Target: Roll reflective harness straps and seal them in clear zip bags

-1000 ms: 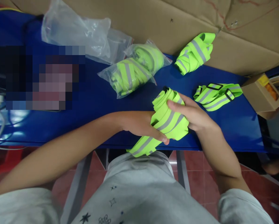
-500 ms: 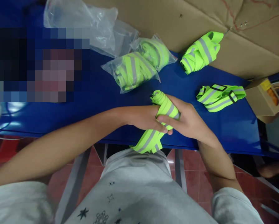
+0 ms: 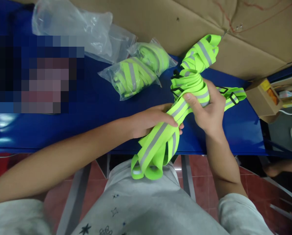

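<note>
A neon yellow-green reflective strap (image 3: 158, 140) with grey stripes stretches between my hands. My right hand (image 3: 211, 111) grips its folded upper bundle, thumb on top, with black buckles showing at the far end. Lower down, my left hand (image 3: 151, 119) closes round the strap, thumb over it and fingertips showing beyond. Loose loops hang below, over the table's front edge and in front of my shirt. Just behind the bundle lies a rolled reflective strap (image 3: 202, 54). Another strap with black sliders (image 3: 235, 96) is partly hidden by my right hand.
Two clear bags of packed reflective straps (image 3: 136, 73) lie on the blue table (image 3: 92, 98). Empty-looking plastic bags (image 3: 87, 29) are behind them. A large cardboard box (image 3: 151, 19) lines the back; a small open carton (image 3: 264, 99) stands right. A person's blurred-out face appears left.
The tight roll in my hands has become a wider, looser bundle with long loops hanging. My right hand has moved slightly up and right, apart from my left. The view has shifted.
</note>
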The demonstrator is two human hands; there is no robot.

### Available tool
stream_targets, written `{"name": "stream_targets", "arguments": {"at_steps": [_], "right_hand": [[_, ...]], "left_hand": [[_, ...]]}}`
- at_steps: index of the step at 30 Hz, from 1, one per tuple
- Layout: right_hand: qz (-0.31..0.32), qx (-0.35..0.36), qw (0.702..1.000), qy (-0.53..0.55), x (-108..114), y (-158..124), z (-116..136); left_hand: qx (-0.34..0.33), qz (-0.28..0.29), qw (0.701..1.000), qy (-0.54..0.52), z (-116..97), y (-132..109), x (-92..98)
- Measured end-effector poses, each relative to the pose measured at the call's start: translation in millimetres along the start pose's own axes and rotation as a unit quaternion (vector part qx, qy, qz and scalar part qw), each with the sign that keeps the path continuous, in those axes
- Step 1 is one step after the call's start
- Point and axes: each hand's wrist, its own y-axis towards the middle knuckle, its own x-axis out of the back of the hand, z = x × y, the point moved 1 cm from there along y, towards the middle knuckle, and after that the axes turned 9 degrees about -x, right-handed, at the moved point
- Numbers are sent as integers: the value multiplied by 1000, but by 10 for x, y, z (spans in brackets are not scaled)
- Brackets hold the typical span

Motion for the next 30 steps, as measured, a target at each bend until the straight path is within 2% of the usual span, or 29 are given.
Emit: {"name": "stream_targets", "arguments": {"at_steps": [5, 10, 14, 17, 20, 22, 23, 26, 28, 30], "right_hand": [[-16, 11, 999, -31, 56, 18, -16], [-2, -34, 999, 13, 100, 53, 9], [6, -37, 999, 6, 142, 61, 8], [21, -20, 1000, -9, 164, 52, 0], [-29, -3, 1000, -2, 164, 55, -22], [-55, -6, 998, 7, 142, 62, -35], [-59, -6, 998, 12, 125, 62, -34], [-64, 7, 998, 4, 67, 33, 15], [-69, 13, 997, -33, 36, -3, 73], [-68, 8, 995, -67, 26, -31, 120]], "left_hand": [[-87, -33, 996, 1, -52, 38, 44], [-92, -4, 996, -2, -92, 27, 42], [-72, 59, 991, 93, -160, -2, 52], [-83, 61, 977, 188, -185, -7, 107], [-89, 82, 941, 315, -155, -17, 120], [-100, 93, 925, 355, -116, -28, 80], [-118, 75, 921, 364, -99, -31, 53], [-182, -30, 906, 381, -47, -25, -21], [-158, -51, 917, 363, 6, -2, -47], [-88, -21, 958, 273, 58, 25, -51]]}}
